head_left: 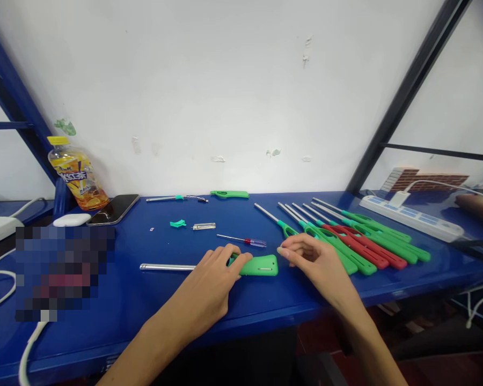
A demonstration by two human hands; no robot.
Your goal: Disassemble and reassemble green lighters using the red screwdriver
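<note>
A long-necked lighter (263, 265) with a green handle and metal tube lies across the front of the blue table. My left hand (215, 279) is closed over its middle, fingers hiding the trigger area. Just right of the handle's end, my right hand (316, 260) is pinched, thumb against forefinger; whatever may be between the fingertips is too small to name. Beyond the lighter lie a small screwdriver (254, 243), a clear lighter insert (204, 227) and a teal plastic piece (178, 223).
Several green and red lighters (362, 249) lie side by side at right, near a white power strip (412, 217). Toward the wall are a green handle shell (230, 194) and a metal tube (161, 199). A drink bottle (79, 174) and phone (115, 209) stand left.
</note>
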